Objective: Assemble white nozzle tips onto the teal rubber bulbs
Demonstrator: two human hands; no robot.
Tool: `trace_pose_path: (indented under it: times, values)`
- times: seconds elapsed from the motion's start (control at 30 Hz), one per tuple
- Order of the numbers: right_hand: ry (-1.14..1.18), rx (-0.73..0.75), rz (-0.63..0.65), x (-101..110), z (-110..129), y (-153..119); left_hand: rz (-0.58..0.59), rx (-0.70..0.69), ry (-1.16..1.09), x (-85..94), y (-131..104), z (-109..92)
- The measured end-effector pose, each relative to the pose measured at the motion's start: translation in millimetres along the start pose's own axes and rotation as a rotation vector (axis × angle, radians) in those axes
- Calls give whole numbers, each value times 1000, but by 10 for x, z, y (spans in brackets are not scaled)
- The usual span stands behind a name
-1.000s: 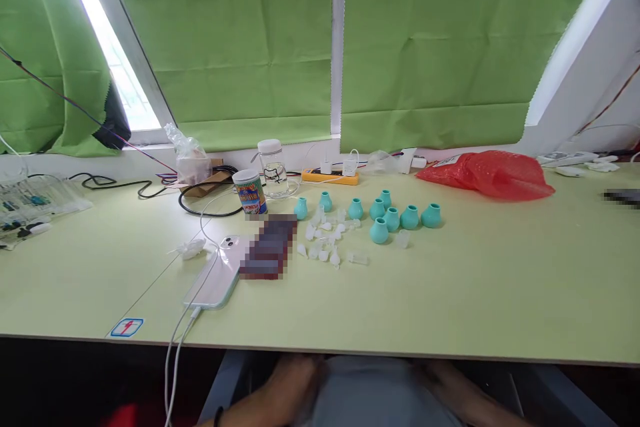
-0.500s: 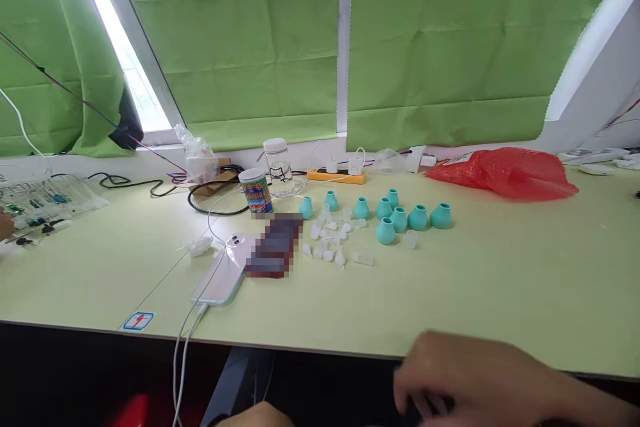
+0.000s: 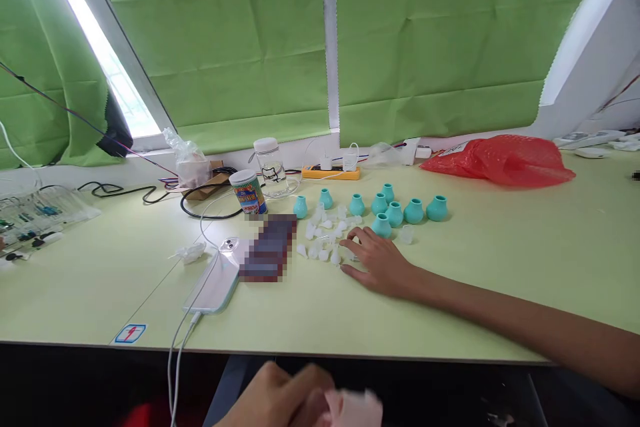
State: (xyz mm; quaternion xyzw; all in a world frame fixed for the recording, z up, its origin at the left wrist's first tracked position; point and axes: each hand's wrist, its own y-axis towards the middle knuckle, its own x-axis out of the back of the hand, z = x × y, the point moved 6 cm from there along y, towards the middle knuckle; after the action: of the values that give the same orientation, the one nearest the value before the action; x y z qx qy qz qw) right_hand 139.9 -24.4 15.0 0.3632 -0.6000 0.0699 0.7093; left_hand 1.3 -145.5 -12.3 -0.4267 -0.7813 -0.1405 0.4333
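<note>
Several small, translucent whitish pieces (image 3: 323, 255) lie clustered.

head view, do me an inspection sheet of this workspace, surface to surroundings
surface: pale table, blue-framed sticker near its front edge
pieces: nine turquoise pots, upright; small clear pieces in a loose cluster
clutter: phone, blurred dark item, printed can, lidded bottle, red bag
hands: right hand at the clear pieces, thumb and fingers apart; left hand in front of the table, seemingly holding a blurred pinkish item
cables: white cable across the phone and over the edge; black cable looped beside the can
surroundings: green curtains behind
</note>
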Motion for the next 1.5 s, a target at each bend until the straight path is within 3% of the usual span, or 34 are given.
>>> trace_pose_path:
  times: [0.03, 0.07, 0.1, 0.2, 0.27, 0.3, 0.33, 0.43, 0.5, 0.6, 0.7, 0.83, 0.93, 1.03, 1.27, 1.37, 1.5]
  values:
    - [8, -1, 19, -33, -11, 8, -125, 15, 63, 104, 53, -40]
    - [22, 1, 34, -65, -27, 8, -170, -2, 126, 160, 109, -112]
    - [41, 5, 43, -94, -47, 1, -119, -76, 177, 160, 170, -223]
    - [140, 21, 27, -150, -112, -40, 204, -363, 354, 129, 278, -550]
    - [212, 26, -14, -160, -140, -67, 251, -399, 376, 297, 380, -599]
    - [241, 28, -38, -157, -146, -78, 206, -367, 348, 435, 470, -560]
    - [267, 29, -62, -150, -147, -86, 71, -290, 336, 624, 591, -466]
    - [322, 30, -108, -120, -133, -100, -509, 37, 487, 1208, 901, 0]
    - [357, 13, -121, -97, -136, -101, -618, 115, 521, 1324, 1100, 270]
    - [444, -32, -186, -44, -183, -96, -616, 39, 487, 1257, 1347, 406]
    - [578, -90, -323, 25, -261, -101, -598, -57, 543, 1097, 1466, 282]
    - [666, -192, -413, 77, -313, -110, -569, -47, 638, 951, 1522, 188]
    - [662, -193, -355, 99, -268, -91, -485, -33, 700, 853, 1540, 234]
    - [679, -145, -312, 115, -239, -76, -474, -13, 769, 796, 1535, 265]
    - [993, -370, -233, -75, -428, -73, -568, -81, 751, 888, 1432, 121]
    - [1119, -393, -223, -83, -422, -60, -659, -104, 683, 990, 1357, 97]
    - [1334, -404, -38, -180, -337, -35, -792, -170, 506, 1055, 1285, 112]
